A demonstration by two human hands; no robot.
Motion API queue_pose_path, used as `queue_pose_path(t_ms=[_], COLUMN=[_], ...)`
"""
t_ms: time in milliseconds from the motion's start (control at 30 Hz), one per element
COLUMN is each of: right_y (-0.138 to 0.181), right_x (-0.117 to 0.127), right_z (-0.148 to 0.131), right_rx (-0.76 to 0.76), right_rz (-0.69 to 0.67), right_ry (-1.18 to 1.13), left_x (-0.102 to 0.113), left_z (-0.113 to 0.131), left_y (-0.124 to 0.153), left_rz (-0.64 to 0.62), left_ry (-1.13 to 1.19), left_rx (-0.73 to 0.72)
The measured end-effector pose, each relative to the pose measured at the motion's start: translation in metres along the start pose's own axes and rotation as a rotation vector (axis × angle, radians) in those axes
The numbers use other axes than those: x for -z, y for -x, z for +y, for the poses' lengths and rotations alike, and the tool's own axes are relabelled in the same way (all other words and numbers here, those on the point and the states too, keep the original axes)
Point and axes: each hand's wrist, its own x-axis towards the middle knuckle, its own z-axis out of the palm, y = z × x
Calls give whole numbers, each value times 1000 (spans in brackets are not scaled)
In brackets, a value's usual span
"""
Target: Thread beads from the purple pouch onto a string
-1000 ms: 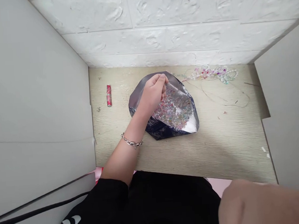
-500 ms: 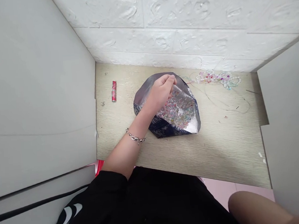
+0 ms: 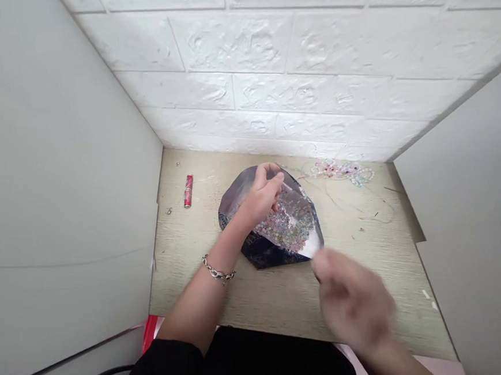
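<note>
Bare desktop [image 3: 189, 244] left of bag [image 3: 264, 255]

1. We see a pale wood-grain table [image 3: 285, 300], its 12 o'clock edge meeting a white brick wall [image 3: 269, 93].
2. Near its middle lies an open foil bag [image 3: 260, 256] holding small mixed-colour beads [image 3: 292, 230].
3. At the bag's 10 o'clock, well apart, lies a red tube [image 3: 188, 190].
4. At 2 o'clock we find a beaded strand [image 3: 344, 170]; thin thread [image 3: 372, 219] loops at 3 o'clock.
5. White scraps [image 3: 428, 298] sit at 4 o'clock.
</note>
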Motion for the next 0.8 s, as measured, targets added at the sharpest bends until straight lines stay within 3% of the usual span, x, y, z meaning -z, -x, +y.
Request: queue_pose_path(t_ms=[67,133,200,267,367,533,800], right_y=[-40,-70,-87,-94,-95,-93,-89], right_x=[-8,-11,-10,-7,-4,-6,-10], right_z=[7,12,16,19,22,23,21], right_rx=[-55,-361,-550,-593,-563,-480,-369], right_rz=[76,148,174,170,126,38,-51], right_ry=[-140,-617,-912,-1039,-1088,-1051,-845], left_x=[-1,-1,2,4,5,3,3], left_z=[4,6,6,6,4,1,3], left_y=[3,5,5,4,4,3,3], left_rz=[-74,-129,-176,-210,-246,-296,-193], left_ry=[-53,-149,-261,-399,-574,-664,-893], left_rx=[1,-30,-67,-97,-164,-245,-268])
